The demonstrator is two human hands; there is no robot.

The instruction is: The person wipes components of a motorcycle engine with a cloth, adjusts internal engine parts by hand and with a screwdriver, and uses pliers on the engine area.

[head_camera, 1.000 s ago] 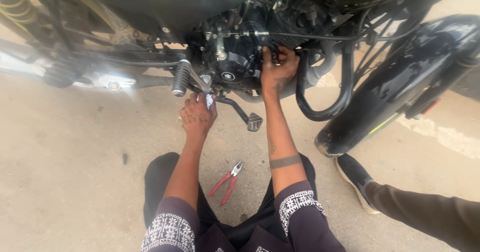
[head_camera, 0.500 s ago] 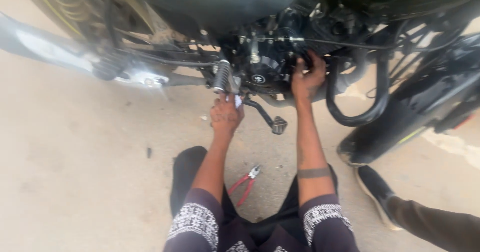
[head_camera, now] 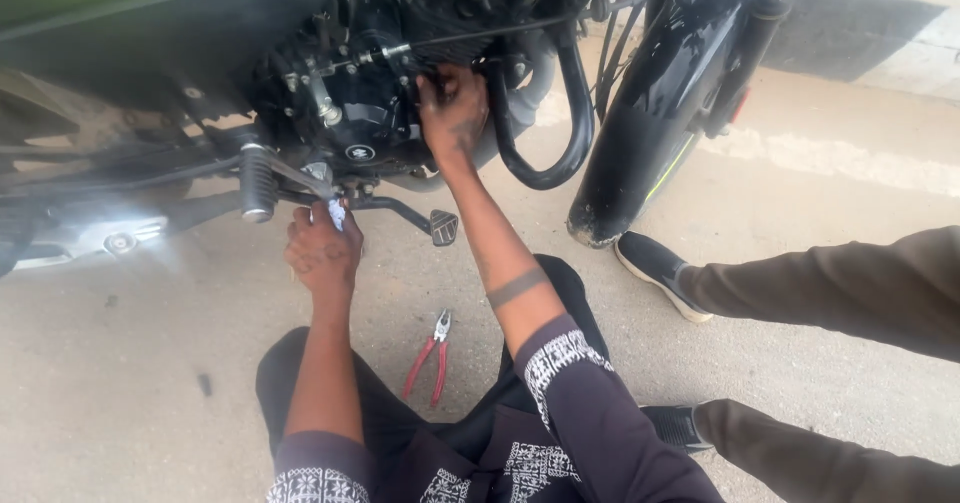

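I am crouched beside a dark motorcycle engine (head_camera: 360, 113). My left hand (head_camera: 322, 251) is closed around a small white-blue rag or object (head_camera: 337, 213), pressed up under the engine near the foot peg (head_camera: 256, 183) and the gear lever (head_camera: 442, 227). Higher up, my right hand (head_camera: 452, 113) reaches onto the engine side by the black exhaust pipe (head_camera: 560, 153), fingers curled against the metal; whether it holds anything is hidden. Red-handled pliers (head_camera: 430, 355) lie on the ground between my knees.
The front tyre and mudguard (head_camera: 660, 93) stand to the right. Another person's legs in brown trousers (head_camera: 830, 283) and a dark shoe (head_camera: 655, 268) are at the right. A chrome exhaust part (head_camera: 80, 233) sits left. Concrete ground (head_camera: 120, 383) lies below.
The view has shifted so the engine and both hands sit further right and closer. Both hands stay at the same spots on the engine; pliers have not moved.
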